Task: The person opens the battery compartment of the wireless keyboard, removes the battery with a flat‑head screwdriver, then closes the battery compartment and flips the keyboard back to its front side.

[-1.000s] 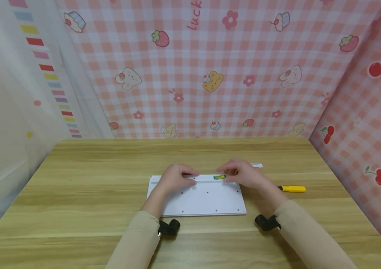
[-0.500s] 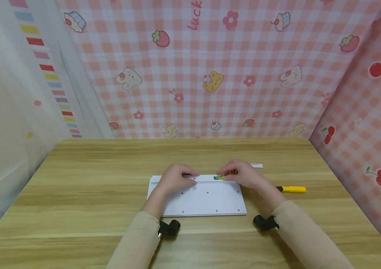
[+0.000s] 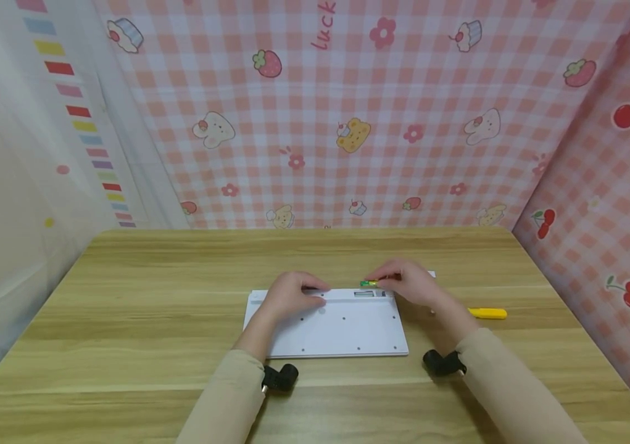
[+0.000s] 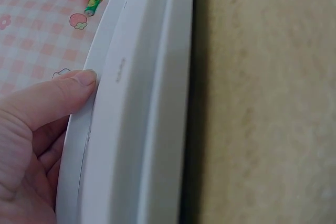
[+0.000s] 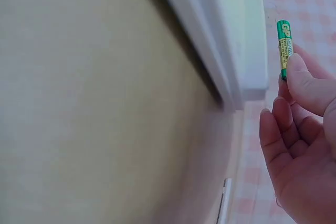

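Closest to me, at the bottom of the head view, my beige sleeves [image 3: 226,394] each carry a small black device [image 3: 280,377] at the cuff. Beyond them the white panel [image 3: 342,333] lies on the wood-grain table [image 3: 142,296], small dark dots scattered over its face and a raised ridge along its far edge. My left hand [image 3: 292,293] grips that ridge, thumb on one side and fingers bent round the other. Off to my right, a yellow handle [image 3: 488,313] lies on the wood, partly hidden by my forearm. Toward the ridge's right end an oblong slot [image 3: 364,294] shows. Just past it, apart from the panel, my right hand [image 3: 411,283] pinches a green and yellow battery [image 5: 285,45] by one end between thumb and forefinger, the other fingers loosely bent. A white strip [image 3: 432,273] rests behind that hand, mostly covered. Farthest off hangs a pink checked curtain [image 3: 292,92] printed with strawberries, flowers and cupcakes.
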`<state>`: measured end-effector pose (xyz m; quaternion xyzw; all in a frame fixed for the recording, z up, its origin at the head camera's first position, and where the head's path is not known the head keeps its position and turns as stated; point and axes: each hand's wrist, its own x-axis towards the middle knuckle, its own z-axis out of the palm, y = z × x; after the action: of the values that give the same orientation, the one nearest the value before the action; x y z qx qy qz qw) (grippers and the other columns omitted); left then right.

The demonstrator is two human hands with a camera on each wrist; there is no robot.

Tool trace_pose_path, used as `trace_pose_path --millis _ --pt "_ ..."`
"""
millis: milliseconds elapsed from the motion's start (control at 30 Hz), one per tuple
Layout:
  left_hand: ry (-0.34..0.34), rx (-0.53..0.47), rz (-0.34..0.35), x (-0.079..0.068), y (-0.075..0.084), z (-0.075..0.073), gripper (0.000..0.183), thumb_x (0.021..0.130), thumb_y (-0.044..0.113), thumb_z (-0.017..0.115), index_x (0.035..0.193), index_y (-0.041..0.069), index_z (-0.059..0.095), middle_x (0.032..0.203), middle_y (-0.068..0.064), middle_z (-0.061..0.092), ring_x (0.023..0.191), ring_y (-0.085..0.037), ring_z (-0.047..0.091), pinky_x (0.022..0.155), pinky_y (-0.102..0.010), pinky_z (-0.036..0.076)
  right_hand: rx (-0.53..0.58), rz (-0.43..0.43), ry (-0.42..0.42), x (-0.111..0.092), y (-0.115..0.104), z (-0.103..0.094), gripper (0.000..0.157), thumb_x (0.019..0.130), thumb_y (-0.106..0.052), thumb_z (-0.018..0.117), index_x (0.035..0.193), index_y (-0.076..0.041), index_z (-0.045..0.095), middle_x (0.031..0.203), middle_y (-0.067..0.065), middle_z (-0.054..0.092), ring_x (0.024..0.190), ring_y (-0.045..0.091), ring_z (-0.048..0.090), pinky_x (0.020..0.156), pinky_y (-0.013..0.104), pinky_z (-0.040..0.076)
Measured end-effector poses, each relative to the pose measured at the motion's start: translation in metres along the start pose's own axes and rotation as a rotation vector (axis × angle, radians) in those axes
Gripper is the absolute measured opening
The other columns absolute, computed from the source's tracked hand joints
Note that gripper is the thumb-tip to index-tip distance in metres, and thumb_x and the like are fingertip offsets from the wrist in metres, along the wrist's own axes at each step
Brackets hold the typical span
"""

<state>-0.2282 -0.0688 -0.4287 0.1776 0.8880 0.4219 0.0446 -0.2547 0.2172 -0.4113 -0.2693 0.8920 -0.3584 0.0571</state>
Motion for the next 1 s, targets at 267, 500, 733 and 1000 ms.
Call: trace_pose_path --millis 267,500,733,1000 --pt "0.005 -0.002 0.012 -0.001 -0.002 -0.002 0.021 0.081 0.011 0.082 0.101 0.016 0.08 0.103 0.004 0.074 0.104 -0.016 0.066 0.094 -0.033 0.051 0.049 0.094 -0.01 0.033 -0.002 -0.01 0.021 0.096 -0.003 0.062 0.114 -0.005 0.074 0.115 0.013 0.07 0.093 0.022 0.058 0.078 0.033 0.05" --pt "0.005 -0.002 0.034 0.0 -0.003 0.0 0.021 0.081 0.01 0.082 0.101 0.015 0.08 0.102 0.003 0.074 0.104 -0.017 0.066 0.093 -0.033 0.051 0.038 0.196 -0.035 0.054 0.004 -0.008 0.021 0.097 -0.008 0.063 0.114 -0.011 0.076 0.117 0.008 0.069 0.098 0.021 0.057 0.084 0.033 0.048" --pt "0.005 0.0 0.03 -0.001 -0.003 0.001 0.021 0.081 0.011 0.082 0.101 0.015 0.08 0.102 0.003 0.074 0.105 -0.017 0.066 0.094 -0.033 0.05 0.035 0.243 -0.07 0.058 0.011 -0.002 0.019 0.096 -0.006 0.064 0.111 -0.007 0.076 0.114 0.01 0.069 0.106 0.027 0.06 0.096 0.042 0.048" --pt "0.002 0.016 0.033 0.0 -0.002 0.0 0.021 0.081 0.012 0.082 0.102 0.015 0.08 0.104 0.003 0.074 0.106 -0.017 0.066 0.095 -0.034 0.05 0.027 0.258 -0.07 0.06 0.014 0.001 0.017 0.095 -0.005 0.066 0.108 -0.008 0.077 0.111 0.009 0.07 0.108 0.027 0.059 0.102 0.046 0.044"
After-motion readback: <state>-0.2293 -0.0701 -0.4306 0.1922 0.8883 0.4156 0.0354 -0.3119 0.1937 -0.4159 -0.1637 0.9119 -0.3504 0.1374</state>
